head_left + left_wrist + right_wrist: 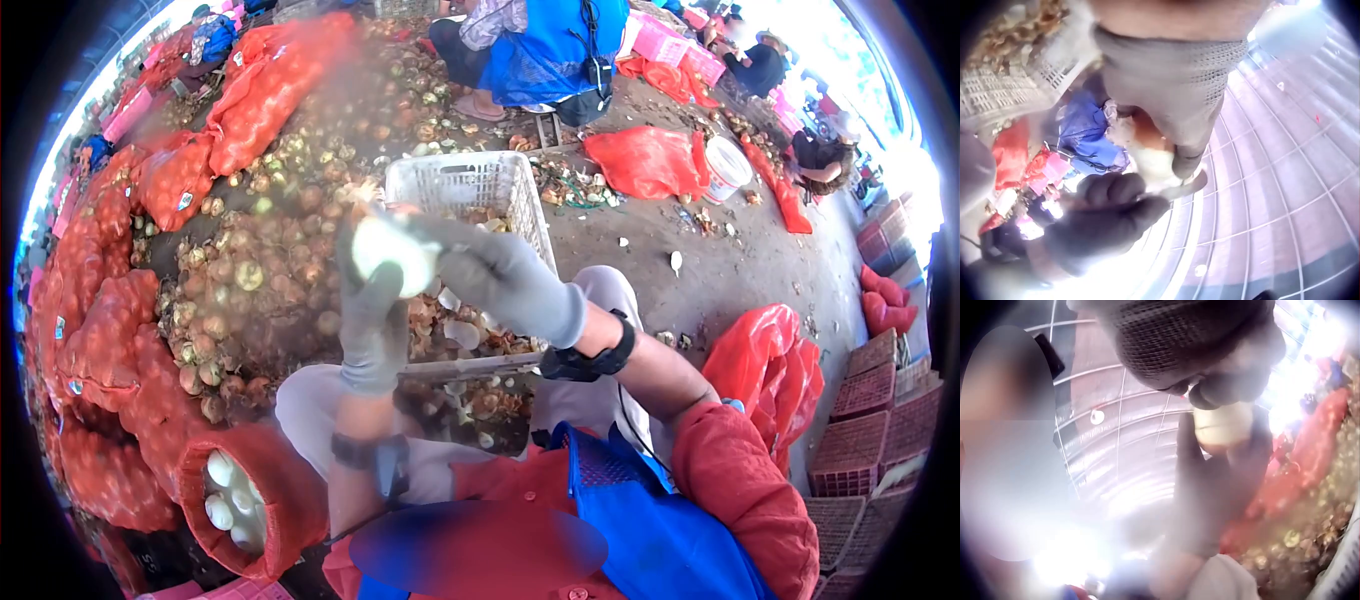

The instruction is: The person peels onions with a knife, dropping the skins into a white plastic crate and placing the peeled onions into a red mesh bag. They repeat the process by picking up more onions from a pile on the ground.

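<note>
A partly peeled onion (395,255), bright white with some brown skin left (1149,132), is held up over the crate. My left hand (372,315), in a grey glove, grips it from below, thumb across its near side. From the other side my right hand (510,280), also gloved, has curled fingers right against the onion (1222,425). In the left wrist view, a narrow greyish strip (1184,189) shows by the right fingertips; I cannot tell whether it is a blade. Below the hands, the white plastic crate (538,215) contains loose skins (460,333).
Unpeeled onions (270,270) are heaped to the left, beside full red net sacks (110,340). An open red sack (295,490) with peeled onions stands by my left knee. A white bucket (727,168) and red bags lie right; stacked crates (855,440) line the right edge. Another person (540,50) sits ahead.
</note>
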Motion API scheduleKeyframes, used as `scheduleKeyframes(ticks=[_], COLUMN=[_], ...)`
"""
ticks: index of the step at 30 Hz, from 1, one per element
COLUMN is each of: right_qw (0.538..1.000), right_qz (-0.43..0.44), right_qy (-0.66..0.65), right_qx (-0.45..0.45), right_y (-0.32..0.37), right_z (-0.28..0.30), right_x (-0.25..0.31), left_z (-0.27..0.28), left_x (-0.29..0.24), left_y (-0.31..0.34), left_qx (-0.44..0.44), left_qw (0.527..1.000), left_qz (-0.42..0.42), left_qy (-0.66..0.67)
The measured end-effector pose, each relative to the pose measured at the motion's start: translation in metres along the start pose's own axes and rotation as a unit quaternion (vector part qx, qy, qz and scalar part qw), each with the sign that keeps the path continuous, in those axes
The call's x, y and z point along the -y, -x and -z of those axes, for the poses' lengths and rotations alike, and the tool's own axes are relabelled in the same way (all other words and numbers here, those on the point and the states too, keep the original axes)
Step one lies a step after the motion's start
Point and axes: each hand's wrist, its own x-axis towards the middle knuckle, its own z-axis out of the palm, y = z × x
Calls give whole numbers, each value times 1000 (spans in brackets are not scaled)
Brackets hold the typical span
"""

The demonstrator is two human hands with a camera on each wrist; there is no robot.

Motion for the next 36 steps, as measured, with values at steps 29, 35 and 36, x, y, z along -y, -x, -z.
scheduleKeyframes(ticks=[29, 35, 36], right_qw=[954, 973, 973], right_qz=[-121, -51, -51], right_qy=[-271, -224, -224], right_qx=[39, -19, -20], right_y=[8, 5, 7], right_z=[26, -2, 1], right_x=[9, -4, -4], left_z=[7, 0, 1], left_x=[6, 7, 10], left_y=[5, -7, -5], left_qx=[64, 43, 35], left_qw=[982, 998, 986], left_qz=[110, -5, -55], left_qy=[138, -49, -153])
